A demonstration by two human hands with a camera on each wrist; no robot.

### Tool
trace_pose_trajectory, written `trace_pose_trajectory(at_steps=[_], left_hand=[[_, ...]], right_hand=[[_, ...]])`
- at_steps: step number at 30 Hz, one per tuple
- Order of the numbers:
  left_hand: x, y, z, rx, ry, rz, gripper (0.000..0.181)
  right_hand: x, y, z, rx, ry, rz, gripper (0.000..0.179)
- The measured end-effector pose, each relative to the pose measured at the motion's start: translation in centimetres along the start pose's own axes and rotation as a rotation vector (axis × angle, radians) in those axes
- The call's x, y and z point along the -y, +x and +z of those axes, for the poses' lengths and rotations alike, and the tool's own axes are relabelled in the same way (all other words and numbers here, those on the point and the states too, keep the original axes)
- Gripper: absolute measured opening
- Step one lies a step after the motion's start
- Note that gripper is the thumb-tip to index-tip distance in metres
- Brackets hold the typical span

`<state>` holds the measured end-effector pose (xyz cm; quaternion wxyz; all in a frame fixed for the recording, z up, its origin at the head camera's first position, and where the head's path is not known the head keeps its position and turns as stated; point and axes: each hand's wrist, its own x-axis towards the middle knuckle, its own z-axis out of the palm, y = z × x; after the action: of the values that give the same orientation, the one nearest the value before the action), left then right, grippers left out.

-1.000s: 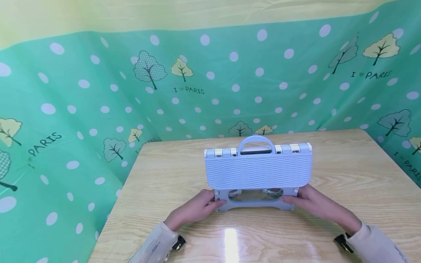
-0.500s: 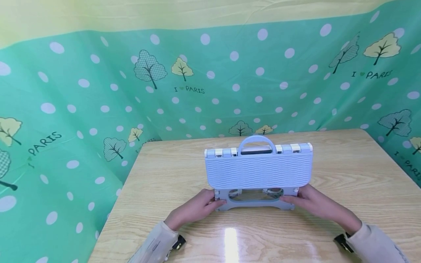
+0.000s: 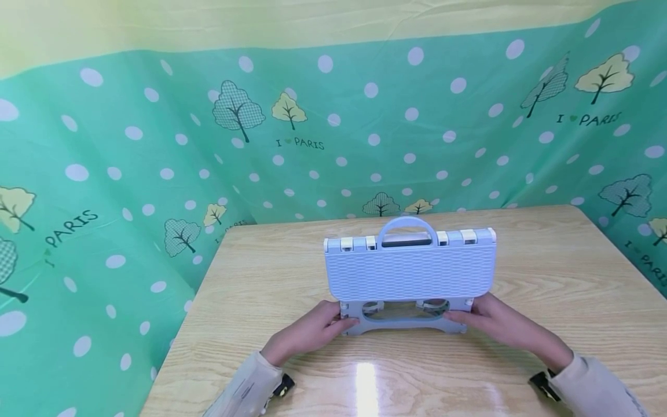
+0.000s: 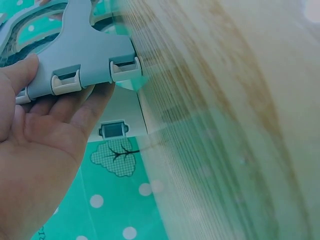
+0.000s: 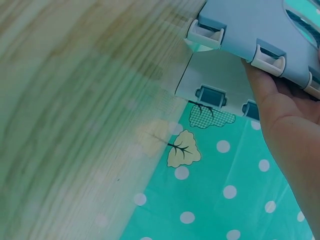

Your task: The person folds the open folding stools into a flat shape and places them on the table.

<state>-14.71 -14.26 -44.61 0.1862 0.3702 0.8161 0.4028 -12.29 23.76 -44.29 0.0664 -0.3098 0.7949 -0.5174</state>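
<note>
A pale blue folding stool [image 3: 410,272] stands on the wooden table, its textured top panel sloping toward me and its arched carry handle [image 3: 407,220] at the upper back edge. My left hand [image 3: 311,329] grips the near leg panel at its left end, thumb on the front and fingers behind. At the right end my right hand [image 3: 495,322] holds the same panel in a matching way. In the left wrist view, white hinge pieces [image 4: 66,82] line the panel's edge beside the fingers. Similar hinges [image 5: 268,61] show in the right wrist view, where the right thumb is mostly out of frame.
The light wood table [image 3: 271,260] reaches to a green dotted curtain [image 3: 312,116] behind and at the sides. A bright light reflection [image 3: 367,385] lies on the tabletop in front of the stool. Dark straps [image 3: 544,384] sit at both wrists.
</note>
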Motion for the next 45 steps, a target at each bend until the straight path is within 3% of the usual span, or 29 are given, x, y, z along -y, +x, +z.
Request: trace_pose_trajectory(at_steps=[18,45], left_hand=[[0.03,0.00,-0.04,0.003,0.010,-0.015,0.046],[-0.05,0.07,0.04,0.004,-0.001,-0.012,0.049]], right_hand=[[-0.15,0.12,-0.02,-0.011,-0.024,0.049,0.055],[-0.18,-0.01,-0.08,0.012,0.007,0.039,0.050]])
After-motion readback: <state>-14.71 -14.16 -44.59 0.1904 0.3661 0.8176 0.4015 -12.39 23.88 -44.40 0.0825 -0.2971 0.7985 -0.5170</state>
